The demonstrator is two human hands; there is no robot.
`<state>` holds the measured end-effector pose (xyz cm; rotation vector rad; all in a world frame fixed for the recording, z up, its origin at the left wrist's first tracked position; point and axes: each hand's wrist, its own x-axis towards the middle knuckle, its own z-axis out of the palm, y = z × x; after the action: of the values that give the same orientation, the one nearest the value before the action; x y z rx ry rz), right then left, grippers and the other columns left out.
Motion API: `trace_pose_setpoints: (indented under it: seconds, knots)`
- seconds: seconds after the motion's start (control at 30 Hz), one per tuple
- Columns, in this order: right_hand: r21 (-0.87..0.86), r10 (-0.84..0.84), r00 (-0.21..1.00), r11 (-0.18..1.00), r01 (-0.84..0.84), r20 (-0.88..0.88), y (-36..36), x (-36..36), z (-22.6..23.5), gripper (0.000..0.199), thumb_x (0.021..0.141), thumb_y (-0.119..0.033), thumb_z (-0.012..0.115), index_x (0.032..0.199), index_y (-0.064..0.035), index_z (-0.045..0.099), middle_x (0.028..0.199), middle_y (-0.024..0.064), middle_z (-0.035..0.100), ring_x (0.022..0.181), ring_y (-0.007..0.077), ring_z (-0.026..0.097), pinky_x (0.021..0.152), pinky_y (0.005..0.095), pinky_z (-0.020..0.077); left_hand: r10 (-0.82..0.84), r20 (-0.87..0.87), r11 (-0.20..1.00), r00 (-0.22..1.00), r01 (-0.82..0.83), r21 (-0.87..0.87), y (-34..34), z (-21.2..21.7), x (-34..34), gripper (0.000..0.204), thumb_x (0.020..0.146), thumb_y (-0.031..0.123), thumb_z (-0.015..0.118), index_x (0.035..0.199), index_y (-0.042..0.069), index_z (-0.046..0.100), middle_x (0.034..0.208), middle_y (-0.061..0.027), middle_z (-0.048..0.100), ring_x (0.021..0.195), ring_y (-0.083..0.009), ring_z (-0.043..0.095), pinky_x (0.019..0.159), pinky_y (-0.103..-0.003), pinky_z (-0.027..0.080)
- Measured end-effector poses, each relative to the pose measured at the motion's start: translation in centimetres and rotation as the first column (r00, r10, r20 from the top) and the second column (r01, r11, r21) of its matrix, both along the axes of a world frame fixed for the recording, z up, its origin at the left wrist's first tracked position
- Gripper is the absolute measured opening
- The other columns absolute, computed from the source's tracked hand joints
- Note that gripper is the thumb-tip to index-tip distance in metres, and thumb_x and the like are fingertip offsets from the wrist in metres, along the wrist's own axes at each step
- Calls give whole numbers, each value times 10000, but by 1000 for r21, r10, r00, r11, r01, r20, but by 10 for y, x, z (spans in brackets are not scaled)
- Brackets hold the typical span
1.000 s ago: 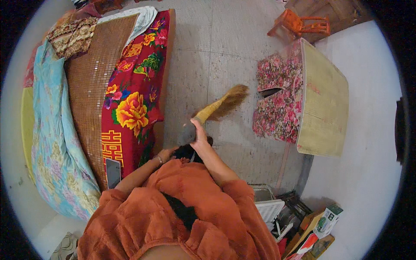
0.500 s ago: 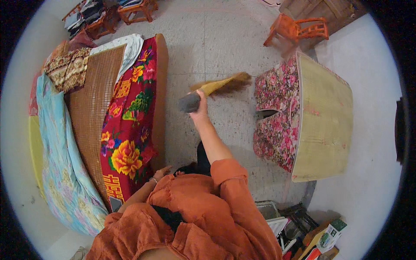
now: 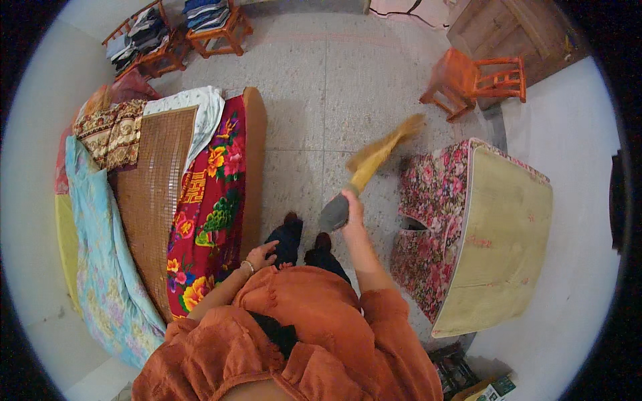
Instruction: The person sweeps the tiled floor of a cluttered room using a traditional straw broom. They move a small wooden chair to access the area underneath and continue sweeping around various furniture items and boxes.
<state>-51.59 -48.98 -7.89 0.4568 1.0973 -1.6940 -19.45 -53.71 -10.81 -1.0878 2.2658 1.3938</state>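
Broom (image 3: 372,163): one, yellow bound body, straw bristles, dark grey handle end. Position: above the middle of the floor (image 3: 294,100), slanting, bristles toward the floor's far right corner, handle end toward the near edge. Contact between bristle tips and floor: cannot be told.

Right hand (image 3: 352,210): grip closed around the broom at its grey handle, arm extended forward.

Left hand (image 3: 261,256): grip loose, fingers partly spread, beside the left thigh; bracelet (image 3: 247,267) at the wrist.

Shoes (image 3: 291,218): a pair, dark, on the floor between bed and covered furniture, below dark trousers.

Covered furniture (image 3: 501,247): one, along the floor's right edge; pale yellow-green top, pink floral skirt, dark slit in the side facing the bed.

Bed (image 3: 253,134): one, along the floor's left edge. On it: red floral cloth (image 3: 217,214) along the edge nearest the person; brown slatted mat (image 3: 157,187) across the middle; light-blue quilt (image 3: 103,234) along the opposite edge; white cloth (image 3: 208,123) at the far corner on the floor side.

Orange chair (image 3: 455,80): one, near the floor's far right corner.

Folded clothes (image 3: 204,15): stacked, on a wooden seat (image 3: 219,35) at the floor's far left corner.
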Motion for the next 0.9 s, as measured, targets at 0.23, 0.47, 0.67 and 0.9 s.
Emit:
trace_pose_setpoints:
  seconds: [0.23,0.47,0.67,0.9]
  knots:
    - [33,-86,980,996,81,182,-86,-6,-18,213,710,-188,635,839,-63,520,722,66,545,652,227,562,597,385,473,-145,-65,989,987,145,-1,-120,-21,-75,518,768,168,593,1253,187,411,1063,-121,581,969,-274,559,829,-356,448]
    - [-173,-258,966,952,254,0,-179,-88,3,264,743,-256,602,862,-46,496,723,72,544,630,187,555,566,290,469,-200,-104,971,974,211,109,-274,-5,-147,491,775,155,578,1241,138,424,1049,-159,581,940,-274,576,836,-350,451]
    - [-74,-313,950,947,314,22,-194,-126,41,293,725,-253,598,874,-37,470,737,83,540,616,170,550,538,293,477,-382,-79,922,921,385,36,-368,-26,-155,516,768,126,587,1250,133,401,1078,-153,568,963,-271,571,841,-349,453]
    - [105,-412,876,888,448,-250,-205,-185,-24,250,706,-193,615,873,-64,481,743,96,553,637,230,567,547,363,491,-321,-267,907,909,376,188,-413,-94,-171,531,752,104,613,1243,181,426,1055,-132,584,922,-253,591,790,-347,482]
